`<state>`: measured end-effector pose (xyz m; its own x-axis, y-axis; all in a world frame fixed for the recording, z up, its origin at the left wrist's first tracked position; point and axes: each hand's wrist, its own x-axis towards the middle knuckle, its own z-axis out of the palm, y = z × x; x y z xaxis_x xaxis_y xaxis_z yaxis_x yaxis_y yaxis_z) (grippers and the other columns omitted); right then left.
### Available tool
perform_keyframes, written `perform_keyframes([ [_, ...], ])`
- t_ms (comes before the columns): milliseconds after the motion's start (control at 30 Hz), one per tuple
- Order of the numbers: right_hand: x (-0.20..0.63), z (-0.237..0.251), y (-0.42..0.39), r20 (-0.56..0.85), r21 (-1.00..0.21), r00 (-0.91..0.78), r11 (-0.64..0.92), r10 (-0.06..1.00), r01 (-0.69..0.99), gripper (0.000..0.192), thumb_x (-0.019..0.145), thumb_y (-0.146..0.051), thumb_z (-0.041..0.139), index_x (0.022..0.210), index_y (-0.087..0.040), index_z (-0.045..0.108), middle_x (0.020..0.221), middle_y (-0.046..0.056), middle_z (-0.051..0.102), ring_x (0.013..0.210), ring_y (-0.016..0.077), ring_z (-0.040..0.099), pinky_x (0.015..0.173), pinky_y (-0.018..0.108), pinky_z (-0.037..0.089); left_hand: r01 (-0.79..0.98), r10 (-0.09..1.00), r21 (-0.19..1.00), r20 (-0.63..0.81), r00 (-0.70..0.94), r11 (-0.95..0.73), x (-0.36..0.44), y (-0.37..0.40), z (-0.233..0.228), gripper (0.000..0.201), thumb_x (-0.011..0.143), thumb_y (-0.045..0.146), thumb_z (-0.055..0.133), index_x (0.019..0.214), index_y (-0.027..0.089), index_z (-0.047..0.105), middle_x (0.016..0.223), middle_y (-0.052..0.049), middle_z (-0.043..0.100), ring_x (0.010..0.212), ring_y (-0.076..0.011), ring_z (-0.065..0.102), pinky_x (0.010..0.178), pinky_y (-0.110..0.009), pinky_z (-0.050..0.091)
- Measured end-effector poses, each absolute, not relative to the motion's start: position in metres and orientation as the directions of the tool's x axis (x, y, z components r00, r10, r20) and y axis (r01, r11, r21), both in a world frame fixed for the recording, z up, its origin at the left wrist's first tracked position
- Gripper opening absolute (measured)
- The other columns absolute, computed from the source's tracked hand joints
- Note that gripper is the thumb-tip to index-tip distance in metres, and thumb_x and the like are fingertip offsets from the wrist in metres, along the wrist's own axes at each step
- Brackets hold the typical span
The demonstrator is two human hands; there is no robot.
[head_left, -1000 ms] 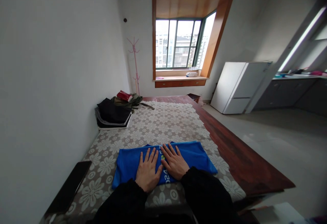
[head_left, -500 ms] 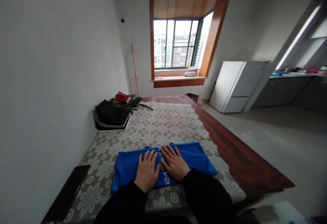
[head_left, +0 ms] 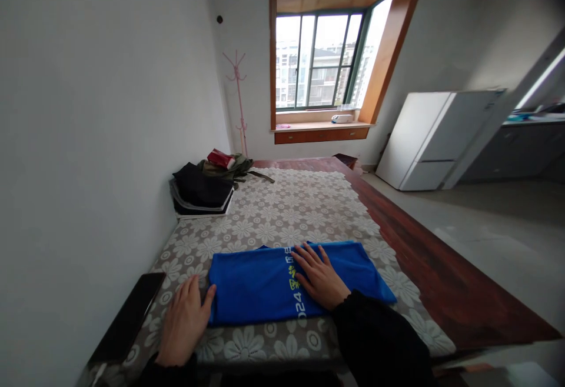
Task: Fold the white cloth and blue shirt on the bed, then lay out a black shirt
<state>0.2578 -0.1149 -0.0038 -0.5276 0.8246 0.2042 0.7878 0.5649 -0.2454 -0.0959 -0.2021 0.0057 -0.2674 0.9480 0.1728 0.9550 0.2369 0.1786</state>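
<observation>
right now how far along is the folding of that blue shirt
The blue shirt already lies as a flat, folded band on the flowered tablecloth. In hand: the right hand presses flat on its middle, and the left hand sits at its left end, thumb on the edge. It looks wider than the folded clothes stacked by the wall, so probably a fold or two is left.
</observation>
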Motion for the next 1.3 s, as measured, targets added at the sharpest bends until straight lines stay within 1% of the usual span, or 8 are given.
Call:
perform_keyframes([
  [267, 0.189, 0.058, -0.144, 0.066, -0.544, -0.725, 0.634, 0.686, 0.550, 0.043, 0.096, -0.034, 0.045, 0.136, -0.026, 0.057, 0.117, 0.008, 0.070, 0.109, 0.0259, 0.064, 0.097, 0.038, 0.048, 0.886, 0.964, 0.390, -0.017, -0.264, 0.250, -0.088, -0.253, 0.024, 0.038, 0.093, 0.051, 0.040, 0.103, 0.023, 0.064, 0.104, -0.008, 0.071, 0.101, -0.0258, 0.066, 0.090, -0.038, 0.047],
  [467, 0.075, 0.072, -0.086, -0.070, -0.387, -0.748, 0.673, 0.660, 0.630, 0.051, 0.096, -0.041, 0.047, 0.138, -0.012, 0.053, 0.107, 0.015, 0.073, 0.103, 0.0294, 0.068, 0.084, 0.037, 0.053, 0.861, 0.954, 0.411, -0.155, -0.258, 0.299, -0.086, -0.246, 0.036, 0.029, 0.094, 0.042, 0.040, 0.082, 0.023, 0.058, 0.078, -0.003, 0.071, 0.079, -0.0220, 0.069, 0.068, -0.030, 0.044],
  [667, 0.020, 0.064, -0.049, -0.152, -0.269, -0.746, 0.699, 0.649, 0.663, 0.036, 0.075, -0.019, 0.067, 0.110, -0.012, 0.071, 0.124, 0.019, 0.064, 0.101, 0.0321, 0.069, 0.080, 0.037, 0.056, 0.514, 0.935, 0.782, -0.267, -0.235, 0.353, -0.089, -0.244, 0.035, 0.026, 0.092, 0.050, 0.039, 0.094, 0.025, 0.048, 0.078, 0.000, 0.068, 0.069, -0.0210, 0.072, 0.050, -0.026, 0.048],
  [767, 0.019, 0.057, -0.049, -0.168, -0.251, -0.747, 0.705, 0.643, 0.663, 0.039, 0.072, -0.017, 0.068, 0.111, -0.012, 0.071, 0.125, 0.019, 0.064, 0.104, 0.0343, 0.068, 0.080, 0.039, 0.057, 0.354, 0.905, 0.841, -0.324, -0.276, 0.409, -0.085, -0.241, 0.030, 0.031, 0.087, 0.056, 0.046, 0.092, 0.026, 0.039, 0.082, -0.001, 0.070, 0.070, -0.0222, 0.073, 0.046, -0.026, 0.050],
  [933, 0.018, 0.056, -0.054, -0.223, -0.257, -0.731, 0.684, 0.645, 0.683, 0.036, 0.071, -0.016, 0.068, 0.106, -0.008, 0.072, 0.114, 0.021, 0.069, 0.101, 0.0380, 0.068, 0.077, 0.042, 0.059, 0.496, 0.924, 0.793, -0.215, -0.315, 0.354, -0.081, -0.233, 0.013, 0.026, 0.086, 0.043, 0.054, 0.091, 0.027, 0.034, 0.065, 0.004, 0.065, 0.055, -0.0193, 0.068, 0.047, -0.026, 0.049],
  [1133, 0.005, 0.063, -0.054, -0.233, -0.341, -0.736, 0.655, 0.635, 0.674, 0.031, 0.069, -0.012, 0.066, 0.099, -0.008, 0.072, 0.109, 0.021, 0.072, 0.104, 0.0372, 0.068, 0.078, 0.041, 0.059, 0.479, 0.910, 0.817, -0.127, -0.394, 0.321, -0.096, -0.233, 0.002, 0.022, 0.087, 0.043, 0.051, 0.090, 0.027, 0.035, 0.073, 0.003, 0.063, 0.052, -0.0167, 0.063, 0.052, -0.030, 0.054],
  [1233, -0.008, 0.064, -0.051, -0.228, -0.426, -0.751, 0.630, 0.620, 0.649, 0.017, 0.075, -0.016, 0.061, 0.088, -0.013, 0.070, 0.092, 0.012, 0.076, 0.092, 0.0281, 0.073, 0.072, 0.033, 0.060, 0.398, 0.844, 0.861, -0.063, -0.532, 0.315, -0.116, -0.235, 0.009, 0.033, 0.078, 0.049, 0.058, 0.093, 0.027, 0.038, 0.086, -0.002, 0.064, 0.063, -0.0207, 0.067, 0.053, -0.033, 0.057],
  [1300, -0.019, 0.065, -0.050, -0.224, -0.611, -0.772, 0.531, 0.595, 0.587, 0.014, 0.079, -0.015, 0.055, 0.084, -0.017, 0.067, 0.075, 0.004, 0.073, 0.076, 0.0205, 0.074, 0.065, 0.027, 0.059, 0.420, 0.785, 0.857, 0.032, -0.619, 0.297, -0.128, -0.237, 0.023, 0.039, 0.072, 0.052, 0.061, 0.093, 0.027, 0.041, 0.091, -0.004, 0.065, 0.074, -0.0246, 0.070, 0.060, -0.035, 0.058],
])
